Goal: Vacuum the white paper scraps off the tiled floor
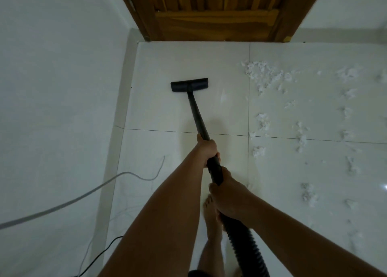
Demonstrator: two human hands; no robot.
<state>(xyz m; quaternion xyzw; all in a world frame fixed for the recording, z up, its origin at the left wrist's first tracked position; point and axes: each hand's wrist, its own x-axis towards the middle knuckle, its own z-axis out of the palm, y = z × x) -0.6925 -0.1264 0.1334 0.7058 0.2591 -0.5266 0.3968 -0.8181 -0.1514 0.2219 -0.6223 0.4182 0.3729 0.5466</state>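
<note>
A black vacuum wand [198, 117] runs from my hands to its flat nozzle head [189, 84], which rests on a bare white tile near the left wall. My left hand [206, 148] grips the wand higher up. My right hand [227, 195] grips the thicker handle where the ribbed black hose [243, 243] begins. White paper scraps [262, 73] lie scattered over the tiles to the right of the nozzle, in clumps reaching down the right side [307, 194]. The nozzle touches none of them.
A wooden door [211, 12] closes the far end of the floor. The white wall [58, 88] runs along the left. A grey cable [69, 201] and a thin black cord [100, 253] hang or lie at lower left. My bare foot [211, 218] stands under the hose.
</note>
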